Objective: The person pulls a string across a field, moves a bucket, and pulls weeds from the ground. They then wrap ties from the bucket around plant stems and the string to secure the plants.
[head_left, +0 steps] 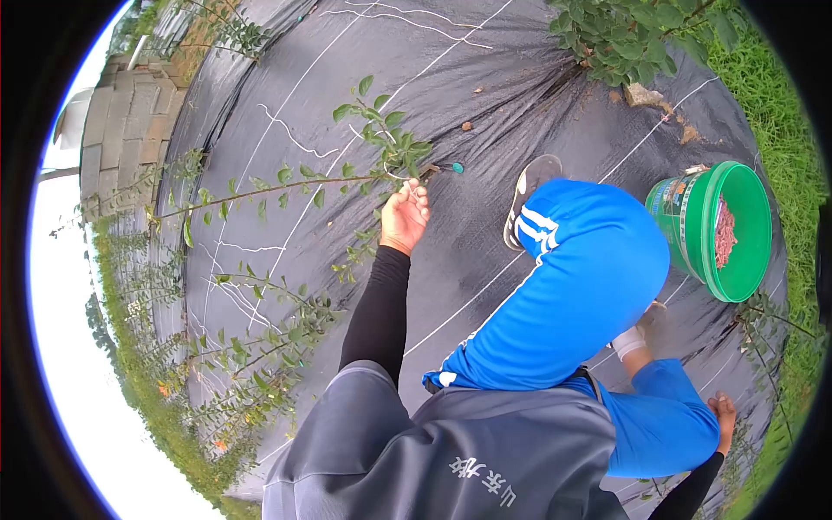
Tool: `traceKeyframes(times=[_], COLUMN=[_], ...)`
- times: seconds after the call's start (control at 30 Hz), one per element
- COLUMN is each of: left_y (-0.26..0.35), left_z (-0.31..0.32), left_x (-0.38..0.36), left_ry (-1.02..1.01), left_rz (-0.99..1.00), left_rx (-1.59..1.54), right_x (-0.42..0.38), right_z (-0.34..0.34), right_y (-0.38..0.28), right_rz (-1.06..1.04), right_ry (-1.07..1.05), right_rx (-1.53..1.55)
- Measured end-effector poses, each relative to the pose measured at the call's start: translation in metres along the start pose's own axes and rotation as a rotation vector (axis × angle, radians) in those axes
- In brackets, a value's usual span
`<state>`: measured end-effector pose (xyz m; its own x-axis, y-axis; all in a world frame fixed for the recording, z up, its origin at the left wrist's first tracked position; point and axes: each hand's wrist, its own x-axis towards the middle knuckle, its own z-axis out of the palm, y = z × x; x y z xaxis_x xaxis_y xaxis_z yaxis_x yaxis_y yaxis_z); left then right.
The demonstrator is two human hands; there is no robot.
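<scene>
My left hand [406, 217] is raised beside a leafy sapling [400, 156], its fingers curled together. A thin white string [395, 177] loops at the fingertips, close to the stem. From there a long leafy branch [295, 184] reaches out to the left. Near the fingers, a small teal tag or cap [457, 168] sits by the sapling's base. At the far right, my right hand [723, 420] rests against my blue-trousered knee [693, 433], fingers laid along it and partly out of sight; nothing shows in it.
A green bucket [715, 230] with pinkish-red bits inside stands on the black ground cover [485, 95]. Loose white strings [295, 137] lie across the cover. A bush [637, 39], grass [780, 104], a stone [643, 95] and a block wall [130, 126] surround it.
</scene>
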<state>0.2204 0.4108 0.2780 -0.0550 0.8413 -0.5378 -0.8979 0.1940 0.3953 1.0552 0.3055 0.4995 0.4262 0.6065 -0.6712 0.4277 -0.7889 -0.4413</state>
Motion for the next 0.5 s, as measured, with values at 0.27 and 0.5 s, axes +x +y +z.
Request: traceKeyframes(times=[0.27, 0.5], left_y=[0.006, 0.026], left_z=[-0.019, -0.016], left_x=[0.025, 0.045], left_ry=[0.031, 0.081], left_rz=[0.279, 0.302], left_rx=[-0.281, -0.327], right_x=[0.007, -0.012], right_z=[-0.009, 0.009], right_y=[0.019, -0.006], right_rz=[0.012, 0.006], right_ry=[0.000, 0.022], right_rx=[0.056, 0.051])
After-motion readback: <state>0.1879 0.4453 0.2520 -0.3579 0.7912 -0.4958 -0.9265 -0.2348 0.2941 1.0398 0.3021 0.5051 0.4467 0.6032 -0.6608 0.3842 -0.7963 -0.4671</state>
